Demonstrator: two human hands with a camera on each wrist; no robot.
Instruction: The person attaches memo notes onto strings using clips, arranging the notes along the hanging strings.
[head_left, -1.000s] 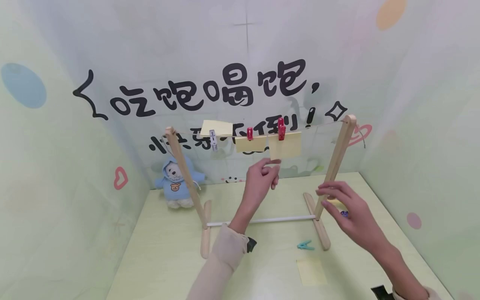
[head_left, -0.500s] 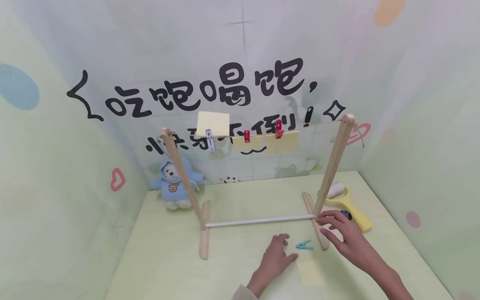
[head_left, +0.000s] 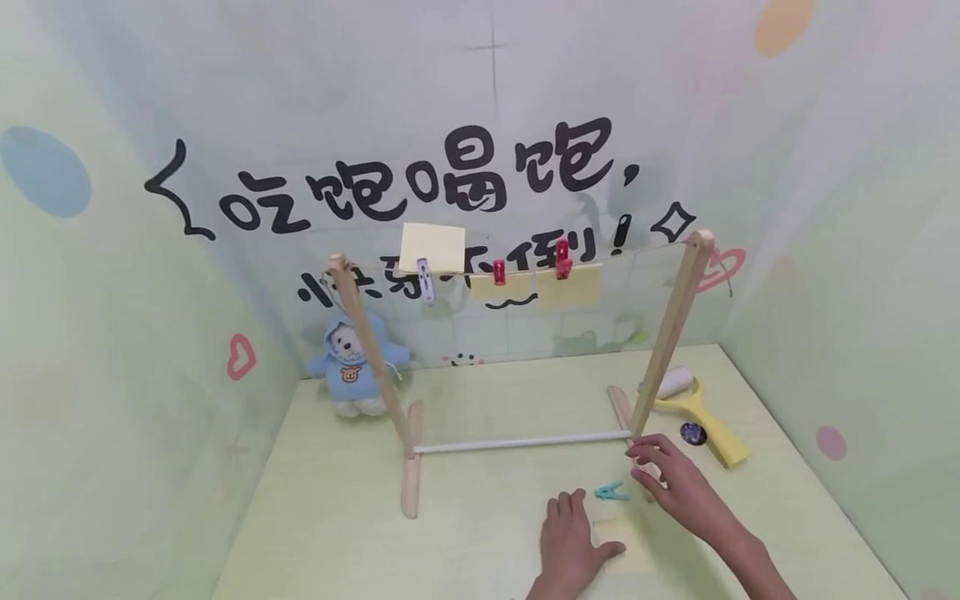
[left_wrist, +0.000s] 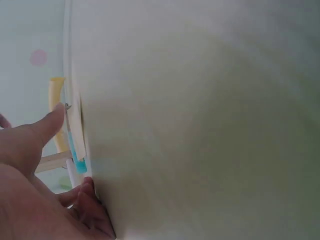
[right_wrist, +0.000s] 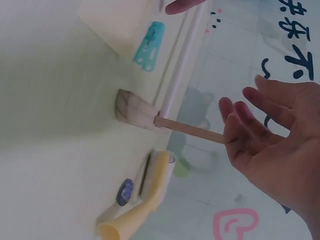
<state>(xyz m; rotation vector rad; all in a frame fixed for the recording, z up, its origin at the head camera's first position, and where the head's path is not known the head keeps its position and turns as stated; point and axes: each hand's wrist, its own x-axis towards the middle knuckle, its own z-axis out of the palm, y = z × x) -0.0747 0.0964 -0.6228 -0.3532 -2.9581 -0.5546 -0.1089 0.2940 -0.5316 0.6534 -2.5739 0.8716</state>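
Observation:
My left hand (head_left: 572, 546) lies low over the table beside a yellow sticky note (head_left: 630, 560), its fingers spread and its thumb over the note's left part. Just beyond the note is a small teal clothespin (head_left: 612, 492). In the left wrist view the thumb (left_wrist: 56, 120) is raised apart from the fingers, whose tips rest at the tabletop. My right hand (head_left: 678, 492) hovers by the right foot of a wooden rack (head_left: 670, 333), with loosely bent fingers. From the right wrist view, nothing is between the fingers of that right hand (right_wrist: 270, 135).
A string (head_left: 637, 253) spans the rack, carrying three notes under a lilac clothespin (head_left: 425, 282) and two red ones (head_left: 499, 272). A white bar (head_left: 517, 442) joins the feet. Behind stand a blue-hooded plush bear (head_left: 352, 367), a yellow-handled roller (head_left: 708, 425) and a dark round object (head_left: 693, 433).
My left hand has come down from the hanging notes to the note on the table. The right hand has lowered along the rack's right post. The leftmost hanging note stands more upright.

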